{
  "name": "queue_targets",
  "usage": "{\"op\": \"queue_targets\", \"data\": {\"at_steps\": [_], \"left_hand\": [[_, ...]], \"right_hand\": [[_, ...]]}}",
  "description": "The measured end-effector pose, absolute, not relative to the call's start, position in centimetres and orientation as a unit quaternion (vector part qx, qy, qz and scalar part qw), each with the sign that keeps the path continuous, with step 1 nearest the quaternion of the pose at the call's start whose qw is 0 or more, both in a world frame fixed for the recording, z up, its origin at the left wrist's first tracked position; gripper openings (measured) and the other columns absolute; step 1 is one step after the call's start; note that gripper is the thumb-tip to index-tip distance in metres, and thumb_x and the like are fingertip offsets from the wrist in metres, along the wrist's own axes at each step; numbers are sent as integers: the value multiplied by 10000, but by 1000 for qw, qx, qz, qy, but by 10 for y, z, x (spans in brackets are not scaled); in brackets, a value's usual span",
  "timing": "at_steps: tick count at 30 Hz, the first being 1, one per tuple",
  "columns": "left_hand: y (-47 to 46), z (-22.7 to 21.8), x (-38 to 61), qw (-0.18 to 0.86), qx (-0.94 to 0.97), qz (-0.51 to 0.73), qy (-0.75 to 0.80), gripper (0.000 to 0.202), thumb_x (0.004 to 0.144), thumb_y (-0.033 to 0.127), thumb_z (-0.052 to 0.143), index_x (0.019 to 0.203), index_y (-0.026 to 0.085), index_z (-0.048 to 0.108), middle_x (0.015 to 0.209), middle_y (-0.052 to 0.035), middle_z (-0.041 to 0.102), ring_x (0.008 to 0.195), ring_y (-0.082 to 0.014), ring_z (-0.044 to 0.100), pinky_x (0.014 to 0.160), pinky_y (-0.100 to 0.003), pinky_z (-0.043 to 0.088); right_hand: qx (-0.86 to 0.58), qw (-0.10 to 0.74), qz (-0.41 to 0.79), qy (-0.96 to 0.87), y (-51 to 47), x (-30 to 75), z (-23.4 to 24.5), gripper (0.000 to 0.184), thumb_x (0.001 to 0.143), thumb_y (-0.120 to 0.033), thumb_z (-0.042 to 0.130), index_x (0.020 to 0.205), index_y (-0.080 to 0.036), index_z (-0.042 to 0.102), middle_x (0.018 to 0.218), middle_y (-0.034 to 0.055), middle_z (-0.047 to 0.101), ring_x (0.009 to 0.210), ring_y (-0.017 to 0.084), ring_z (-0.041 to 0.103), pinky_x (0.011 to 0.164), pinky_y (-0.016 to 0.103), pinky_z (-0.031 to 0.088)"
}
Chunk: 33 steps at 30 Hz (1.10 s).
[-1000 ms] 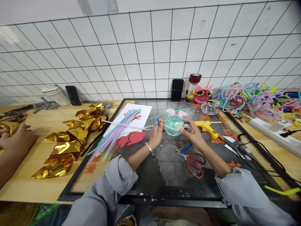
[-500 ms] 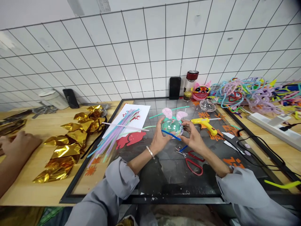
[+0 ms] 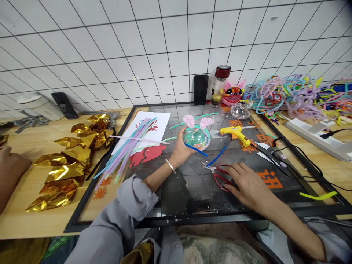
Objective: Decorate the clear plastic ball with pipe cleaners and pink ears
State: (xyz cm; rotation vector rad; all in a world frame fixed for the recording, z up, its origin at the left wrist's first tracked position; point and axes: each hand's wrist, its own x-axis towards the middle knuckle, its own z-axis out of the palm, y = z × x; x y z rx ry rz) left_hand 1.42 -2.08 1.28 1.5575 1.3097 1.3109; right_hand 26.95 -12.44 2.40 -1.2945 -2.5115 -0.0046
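My left hand is closed around the left side of a clear plastic ball. The ball is trimmed in green and has two pink pipe-cleaner ears on top. A blue pipe cleaner runs across the ball's lower front, by my left fingers. To the right, my right hand grips the handles of red-handled scissors lying on the dark glass board. The blades point up and left, slightly apart. Just above them lies another blue pipe-cleaner piece.
A yellow glue gun with a cord lies to the right. Pipe cleaners lie on white paper beside a red cutout. A bottle and a phone stand behind. Another person's hand is left, near gold foil.
My right hand has left the ball and moved down to the scissors, taking hold of their handles. My left hand keeps the ball. The camera view has tilted down a little.
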Motion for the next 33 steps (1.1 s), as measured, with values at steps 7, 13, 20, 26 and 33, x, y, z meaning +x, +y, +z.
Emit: {"op": "queue_targets", "data": {"at_steps": [7, 13, 20, 26, 33], "left_hand": [[-21, 16, 12, 336, 585, 558, 484, 882, 652, 424, 836, 1367, 176, 382, 1387, -157, 524, 1268, -286, 550, 1098, -419, 442], [-20, 18, 10, 323, 558, 575, 504, 892, 604, 425, 866, 1338, 194, 414, 1349, -140, 541, 1222, -288, 571, 1072, -437, 457], [-20, 15, 13, 310, 569, 589, 483, 861, 624, 416, 840, 1337, 194, 411, 1341, -138, 548, 1241, -289, 559, 1094, -438, 437], [-26, 16, 17, 308, 589, 581, 470, 834, 652, 377, 813, 1352, 197, 397, 1344, -135, 564, 1219, -277, 583, 1062, -422, 465], [-27, 13, 27, 340, 596, 549, 477, 974, 605, 392, 870, 1402, 175, 354, 1399, -169, 507, 1268, -309, 545, 1105, -457, 435]], "right_hand": [[-499, 130, 13, -857, -97, 262, 22, 310, 821, -123, 545, 1078, -200, 701, 909, 80, 727, 788, 235, 667, 656, 336, 490], [-496, 136, 100, -851, -85, 262, 30, 280, 847, -146, 551, 1044, -207, 740, 946, 70, 750, 791, 203, 695, 675, 287, 485], [-505, 160, 124, -839, -39, 226, 38, 303, 804, -86, 570, 1042, -152, 746, 964, 114, 751, 878, 245, 691, 729, 300, 478], [-485, 277, 254, -790, 0, 212, 23, 205, 660, -46, 577, 790, -165, 681, 767, 45, 728, 706, 193, 651, 663, 282, 474], [-471, 485, 419, -606, 1, 233, 13, 372, 659, -205, 652, 1030, -182, 655, 881, 48, 711, 800, 184, 670, 745, 321, 548]]}}
